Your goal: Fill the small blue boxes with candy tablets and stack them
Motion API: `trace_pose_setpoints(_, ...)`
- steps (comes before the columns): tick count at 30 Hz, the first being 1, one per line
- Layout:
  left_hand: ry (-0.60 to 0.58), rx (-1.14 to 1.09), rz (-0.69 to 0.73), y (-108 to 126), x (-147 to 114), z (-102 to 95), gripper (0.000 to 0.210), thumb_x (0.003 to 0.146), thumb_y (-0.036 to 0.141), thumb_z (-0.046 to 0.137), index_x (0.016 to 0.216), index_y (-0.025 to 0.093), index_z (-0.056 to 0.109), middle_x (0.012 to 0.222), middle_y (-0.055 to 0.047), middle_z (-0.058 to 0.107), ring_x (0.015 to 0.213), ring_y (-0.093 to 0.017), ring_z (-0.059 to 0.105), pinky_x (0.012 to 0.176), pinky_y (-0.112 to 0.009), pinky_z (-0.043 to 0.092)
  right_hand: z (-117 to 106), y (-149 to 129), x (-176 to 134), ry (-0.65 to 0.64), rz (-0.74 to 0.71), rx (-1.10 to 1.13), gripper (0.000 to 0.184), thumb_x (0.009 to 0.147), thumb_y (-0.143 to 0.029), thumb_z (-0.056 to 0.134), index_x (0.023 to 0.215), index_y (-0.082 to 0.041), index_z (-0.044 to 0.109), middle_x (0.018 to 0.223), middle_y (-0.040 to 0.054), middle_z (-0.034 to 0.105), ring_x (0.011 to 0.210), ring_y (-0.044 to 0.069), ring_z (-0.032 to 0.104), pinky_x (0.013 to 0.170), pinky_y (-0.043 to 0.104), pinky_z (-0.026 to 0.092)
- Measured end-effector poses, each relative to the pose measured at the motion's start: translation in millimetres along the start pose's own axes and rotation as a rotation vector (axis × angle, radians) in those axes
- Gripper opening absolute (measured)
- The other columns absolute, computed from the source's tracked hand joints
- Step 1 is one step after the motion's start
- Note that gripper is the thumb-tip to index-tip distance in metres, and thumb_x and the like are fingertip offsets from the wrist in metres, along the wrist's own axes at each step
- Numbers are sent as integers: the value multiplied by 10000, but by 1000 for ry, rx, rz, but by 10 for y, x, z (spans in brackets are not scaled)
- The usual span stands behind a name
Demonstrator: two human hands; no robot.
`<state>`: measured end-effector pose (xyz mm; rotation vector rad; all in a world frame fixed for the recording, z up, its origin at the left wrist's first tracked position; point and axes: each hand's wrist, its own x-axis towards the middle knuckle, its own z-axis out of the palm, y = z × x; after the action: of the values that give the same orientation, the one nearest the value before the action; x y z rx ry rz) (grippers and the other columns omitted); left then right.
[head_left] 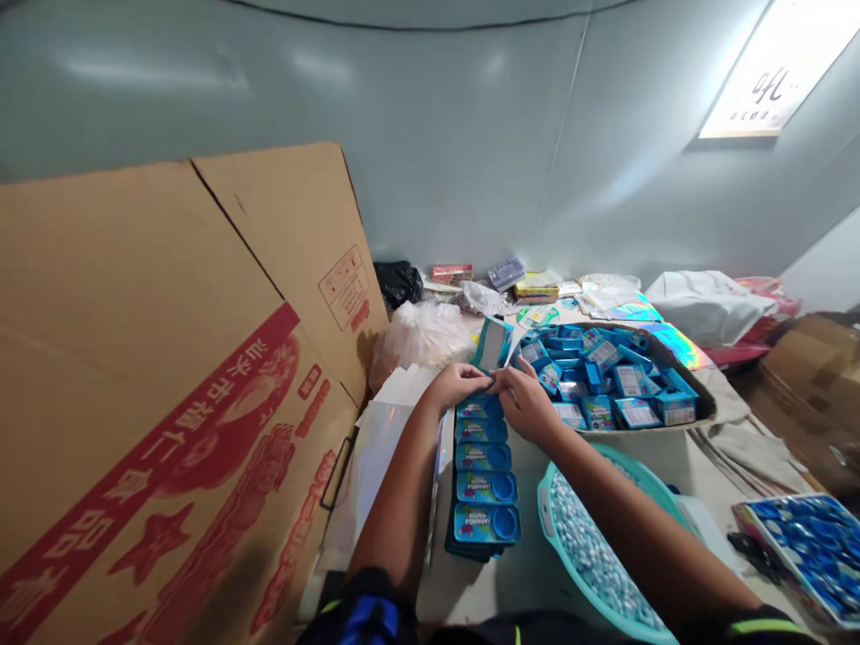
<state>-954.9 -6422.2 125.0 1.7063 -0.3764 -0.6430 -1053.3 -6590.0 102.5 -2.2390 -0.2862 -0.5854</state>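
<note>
A long overlapping row of blue printed candy cards [480, 488] lies on the table in front of me; the nearest ones carry a round blue piece at one end. At the far end of this row, my left hand [462, 385] and my right hand [525, 400] meet with their fingertips pinched together. Something small and dark is between them, too hidden to name. Just beyond my fingers is a stack of blue cards [494, 344], its top one showing a pale panel.
Right of the row, a tray [705, 408] holds many small blue boxes [608, 363]. Nearer stands a turquoise basket [546, 511] of small blue-and-white candies. A box of blue pieces [806, 546] is far right. A tall carton [269, 269] walls off the left; plastic bags [426, 331] lie behind.
</note>
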Motion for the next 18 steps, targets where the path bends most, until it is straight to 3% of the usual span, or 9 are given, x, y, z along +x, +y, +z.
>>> trace_pose_setpoints(6, 9, 110, -17, 37, -18, 36, 287, 672, 416, 848, 757, 160, 748, 728, -19, 717, 719, -177, 623, 699, -294, 475, 56, 16, -80, 56, -3, 27, 224, 877, -96, 452, 905, -268, 594, 904, 17, 785, 934, 240, 737, 1246, 561, 346)
trace_pose_setpoints(9, -17, 198, -22, 98, 43, 32, 321, 638, 451, 856, 692, 170, 711, 670, -7, 676, 685, -175, 586, 647, -282, 427, 28, 4, -45, 53, 32, 19, 204, 849, -100, 460, 862, -265, 580, 870, 21, 776, 872, 234, 710, 1087, 484, 451)
trace_pose_setpoints(12, -36, 283, -9, 156, 81, 6, 348, 585, 449, 899, 663, 171, 706, 650, -5, 665, 668, -175, 563, 620, -275, 393, 24, -8, -24, 45, 56, -12, 189, 818, -95, 462, 842, -253, 564, 856, 25, 771, 830, 227, 693, 950, 437, 447)
trace_pose_setpoints(18, -95, 332, 22, 258, 136, -38, 399, 532, 456, 951, 584, 176, 671, 577, 7, 632, 617, -157, 532, 566, -263, 346, 79, 12, -76, 35, 33, -7, 158, 827, -109, 468, 839, -252, 533, 884, 39, 777, 864, 238, 703, 916, 424, 438)
